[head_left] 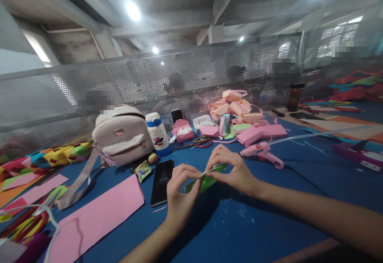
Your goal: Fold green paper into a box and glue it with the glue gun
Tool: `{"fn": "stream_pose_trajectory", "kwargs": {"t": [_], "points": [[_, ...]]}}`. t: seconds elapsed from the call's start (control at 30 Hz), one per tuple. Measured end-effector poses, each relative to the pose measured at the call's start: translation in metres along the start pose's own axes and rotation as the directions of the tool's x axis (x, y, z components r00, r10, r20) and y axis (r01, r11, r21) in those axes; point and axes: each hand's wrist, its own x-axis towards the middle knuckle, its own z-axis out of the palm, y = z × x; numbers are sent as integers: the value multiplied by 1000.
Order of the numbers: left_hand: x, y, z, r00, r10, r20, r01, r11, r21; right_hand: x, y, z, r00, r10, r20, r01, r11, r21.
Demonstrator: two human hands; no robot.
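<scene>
Both hands pinch one folded piece of green paper (207, 181) above the blue tabletop. My left hand (183, 193) grips its left end between thumb and fingers. On the upper right edge, my right hand (231, 170) presses the paper between thumb and fingertips. Just left of my left hand lies a black phone (162, 183). A pink glue gun (263, 153) with a clear glue stick rests beyond my right hand. Scissors with red and yellow handles (202, 142) lie behind the hands.
A pale backpack (124, 135) and a blue-and-white bottle (158, 133) stand at the left back. Folded paper pieces (231, 109) are heaped at the back. Pink sheets (98, 219) lie front left. A perforated metal screen (185, 65) runs behind the table (248, 231).
</scene>
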Motion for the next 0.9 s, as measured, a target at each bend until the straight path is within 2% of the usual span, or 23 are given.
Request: {"fn": "stream_pose_trajectory", "kwargs": {"t": [0.6,0.9], "points": [[2,-8,-2,994,-109,-19,107,991,-86,7,11,-7,997,26,-72,-28,999,-19],[5,-9,-2,989,-143,-45,138,985,-102,9,13,-11,999,9,-35,-11,998,-57]]}}
